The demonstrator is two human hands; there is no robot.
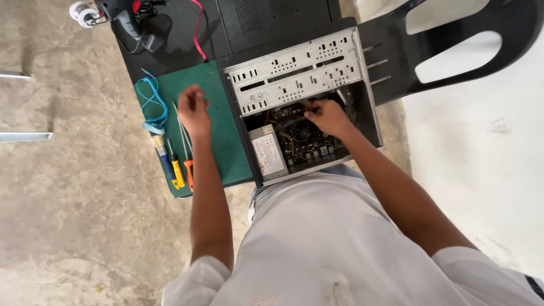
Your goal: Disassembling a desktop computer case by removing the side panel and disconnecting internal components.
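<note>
At the far left edge of the table lies a roll of white tape [82,12], with a dark glue gun [129,21] just right of it and a red cable [198,31] trailing across the black tabletop [175,54]. Nearer, a green mat [226,141] covers the table's left part; a coiled blue cord [152,101] rests on its far left corner, and below that a small brush [164,156], a yellow-handled screwdriver [177,170] and an orange-handled screwdriver [188,173] lie side by side. The left hand [194,110] hovers over the mat beside these tools, fingers curled loosely inward; whether it pinches anything small cannot be told. To the right sits an open computer case [300,73] with its circuit board [309,141] and grey power supply [268,152] exposed. The right hand [327,115] reaches inside the case, fingertips pressed together on a part near the board's far edge, too small to make out. A black plastic chair [464,39] stands at the far right.
</note>
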